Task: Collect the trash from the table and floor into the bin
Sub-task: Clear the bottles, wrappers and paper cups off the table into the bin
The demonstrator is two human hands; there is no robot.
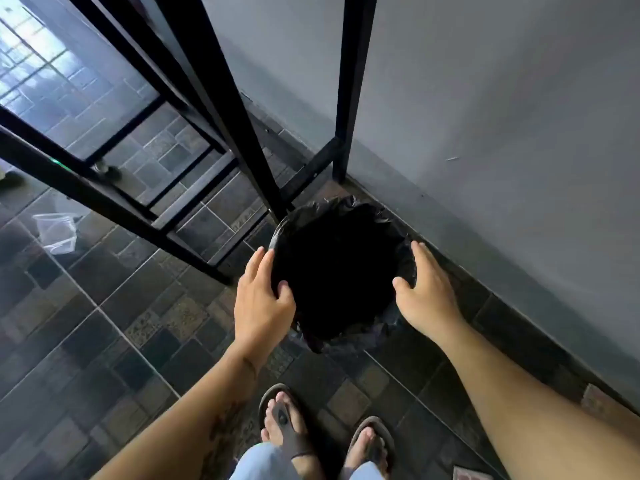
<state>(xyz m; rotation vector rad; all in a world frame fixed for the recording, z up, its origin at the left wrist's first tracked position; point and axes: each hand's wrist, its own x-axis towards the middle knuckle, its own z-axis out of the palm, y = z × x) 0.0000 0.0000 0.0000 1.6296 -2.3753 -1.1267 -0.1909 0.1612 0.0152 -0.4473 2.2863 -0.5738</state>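
A round bin (pixel 341 216) lined with a black plastic bag stands on the tiled floor by the grey wall, under the black metal table frame. Its inside is dark and I cannot see any contents. My left hand (pixel 264 299) lies on the bin's left rim, fingers spread along the bag. My right hand (pixel 426 289) rests against the right rim, fingers apart. Neither hand holds trash. A clear plastic cup (pixel 57 232) lies on its side on the floor at the far left. Another clear cup (pixel 185 137) lies farther back under the table.
Black metal table legs and crossbars (pixel 239 133) slant over the bin's far-left side. The grey wall (pixel 485 116) runs along the right. My feet in sandals (pixel 287 420) stand just in front of the bin. A small object (pixel 472 474) lies at the bottom edge.
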